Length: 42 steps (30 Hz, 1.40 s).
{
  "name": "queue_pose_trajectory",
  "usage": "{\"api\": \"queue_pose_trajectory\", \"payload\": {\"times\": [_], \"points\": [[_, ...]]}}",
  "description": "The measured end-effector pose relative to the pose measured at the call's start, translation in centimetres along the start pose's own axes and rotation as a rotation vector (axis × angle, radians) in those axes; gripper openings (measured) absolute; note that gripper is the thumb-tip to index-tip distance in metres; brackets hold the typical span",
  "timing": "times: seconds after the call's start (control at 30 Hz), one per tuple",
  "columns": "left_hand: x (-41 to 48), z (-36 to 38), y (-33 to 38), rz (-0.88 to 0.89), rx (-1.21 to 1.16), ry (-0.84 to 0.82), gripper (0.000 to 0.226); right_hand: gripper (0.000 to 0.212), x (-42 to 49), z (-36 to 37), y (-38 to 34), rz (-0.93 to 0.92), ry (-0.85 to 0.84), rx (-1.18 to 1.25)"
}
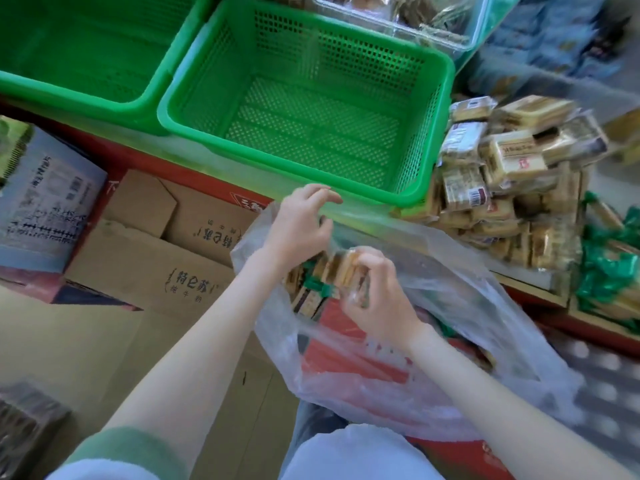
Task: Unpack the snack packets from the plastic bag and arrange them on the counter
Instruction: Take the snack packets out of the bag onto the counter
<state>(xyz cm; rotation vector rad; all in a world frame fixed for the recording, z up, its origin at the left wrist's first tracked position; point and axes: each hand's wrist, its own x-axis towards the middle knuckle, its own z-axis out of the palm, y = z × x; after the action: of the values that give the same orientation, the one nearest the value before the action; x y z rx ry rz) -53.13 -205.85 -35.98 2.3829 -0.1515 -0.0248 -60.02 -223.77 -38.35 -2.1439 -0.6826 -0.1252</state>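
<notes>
right hand (377,296) clutched stacked snack packets (341,268) beside the loosely spread left hand (299,226); so full a grip might drop some.

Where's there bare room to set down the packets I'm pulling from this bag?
The middle green basket's floor is bare; so is what shows of the left basket. Crowded: the packet pile against the middle basket's right wall.
</notes>
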Motion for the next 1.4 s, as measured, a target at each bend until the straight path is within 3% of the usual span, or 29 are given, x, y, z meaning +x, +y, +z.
{"api": "queue_pose_trajectory", "payload": {"times": [0.13,0.33,0.43,0.5,0.57,0.63,0.7,0.77,0.87,1.07,1.2,1.3,1.4], "points": [[2.6,2.4,6.1,0.202,0.04,0.048,0.033,0.038,1.2,-8.9,0.5,0.216,0.257,0.165],[6.3,7.0,13.6,0.318,0.064,0.152,0.034,0.04,1.8,-21.1,5.3,0.562,0.546,0.191],[7.7,8.8,16.1,0.357,0.135,0.182,0.038,0.044,1.7,-25.3,8.4,0.854,0.6,0.213],[8.3,10.3,16.9,0.329,0.214,0.151,0.043,0.045,1.4,-27.0,10.8,0.945,0.583,0.144],[8.7,11.6,16.8,0.279,0.31,0.069,0.049,0.046,1.3,-27.5,13.0,0.94,0.524,0.079],[8.9,12.7,16.2,0.233,0.371,-0.017,0.055,0.048,1.3,-27.2,15.1,0.919,0.354,0.007],[8.8,13.4,15.6,0.197,0.397,-0.088,0.063,0.063,1.0,-26.3,16.6,0.891,0.129,-0.082],[8.7,13.6,15.4,0.176,0.417,-0.111,0.066,0.077,0.4,-25.5,17.3,0.851,0.039,-0.143],[8.6,13.6,15.7,0.147,0.422,-0.129,0.065,0.08,-1.0,-24.8,17.9,0.761,0.106,-0.095],[8.3,12.8,16.8,0.085,0.399,-0.157,0.065,0.049,-0.9,-25.2,17.7,0.676,0.333,-0.082],[9.2,12.2,17.5,0.109,0.4,-0.1,0.069,0.042,-0.1,-26.1,16.6,0.483,0.484,-0.107],[10.0,11.9,18.0,0.101,0.384,-0.044,0.062,0.05,2.6,-26.8,17.3,0.36,0.452,-0.209],[10.3,11.8,18.2,0.062,0.402,-0.016,0.063,0.055,6.8,-27.3,18.8,0.437,0.287,-0.316]]}}
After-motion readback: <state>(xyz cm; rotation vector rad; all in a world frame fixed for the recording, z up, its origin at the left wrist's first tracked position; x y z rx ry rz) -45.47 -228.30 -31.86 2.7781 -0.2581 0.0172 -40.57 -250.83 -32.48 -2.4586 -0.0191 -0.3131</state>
